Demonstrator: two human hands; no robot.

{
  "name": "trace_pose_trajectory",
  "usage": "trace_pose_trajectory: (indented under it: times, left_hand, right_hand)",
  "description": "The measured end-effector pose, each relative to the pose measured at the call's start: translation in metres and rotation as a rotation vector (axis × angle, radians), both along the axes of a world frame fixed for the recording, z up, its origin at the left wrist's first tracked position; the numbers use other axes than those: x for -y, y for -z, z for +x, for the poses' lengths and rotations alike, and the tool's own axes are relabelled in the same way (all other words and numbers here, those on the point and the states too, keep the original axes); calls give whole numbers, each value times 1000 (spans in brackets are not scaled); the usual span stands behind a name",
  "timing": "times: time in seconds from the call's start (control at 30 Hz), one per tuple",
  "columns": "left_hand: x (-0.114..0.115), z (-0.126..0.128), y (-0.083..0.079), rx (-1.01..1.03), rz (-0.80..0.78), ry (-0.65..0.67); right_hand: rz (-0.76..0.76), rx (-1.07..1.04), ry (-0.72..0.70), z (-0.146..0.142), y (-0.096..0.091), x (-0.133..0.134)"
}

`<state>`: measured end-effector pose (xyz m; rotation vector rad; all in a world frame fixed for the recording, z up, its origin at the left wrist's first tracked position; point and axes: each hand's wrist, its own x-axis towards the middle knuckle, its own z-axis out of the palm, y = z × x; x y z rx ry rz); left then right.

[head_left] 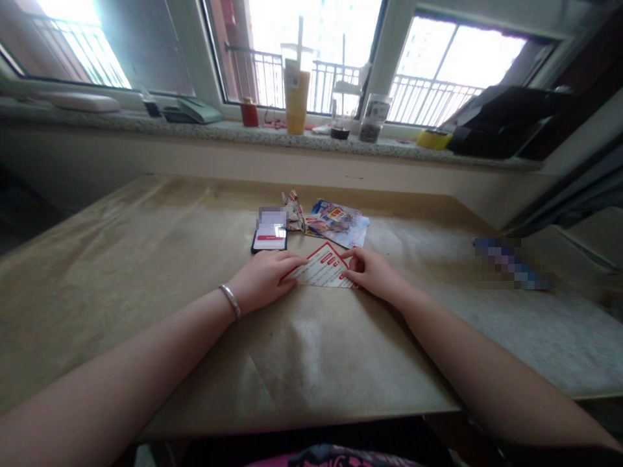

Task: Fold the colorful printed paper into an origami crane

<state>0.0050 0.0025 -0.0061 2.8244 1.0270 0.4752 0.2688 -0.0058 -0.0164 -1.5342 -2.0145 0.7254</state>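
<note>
A folded sheet of printed paper point(322, 267), white with a red border, lies on the table with a pointed top and a straight lower edge. My left hand point(263, 280), a silver bangle on its wrist, has its fingers and thumb closed about the left corner. At the right side, my right hand point(377, 272) pinches the edge with bent fingers. Just beyond my left hand rests a phone point(270, 240) with a lit screen. Behind the paper are a crumpled folded paper piece point(293, 211) and several colourful printed leaflets point(341, 222).
The table point(195, 363) has a brownish, shiny cover. A blurred blue item point(513, 264) lies at the right. Along the windowsill point(195, 131) stand a tall cup of yellow drink point(296, 97), a red jar point(249, 113), a yellow tape roll point(433, 139) and a black bag point(506, 123).
</note>
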Motion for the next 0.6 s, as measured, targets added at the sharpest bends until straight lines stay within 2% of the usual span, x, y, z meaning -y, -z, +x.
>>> trace_pose_trajectory:
  times: [0.13,0.27,0.4,0.6]
  left_hand:
    - [-1,-1,4,146,-3,18]
    - [0,0,6,289,-2,-46]
    - [1,1,7,376,55,-79]
    - [2,1,1,334,144,-68]
  right_hand:
    - [-13,-49,17,2,2,-2]
    - [-45,-130,47,0,2,0]
    - [104,-57,46,-2,-3,6]
    - [311,65,-13,-2,-10,15]
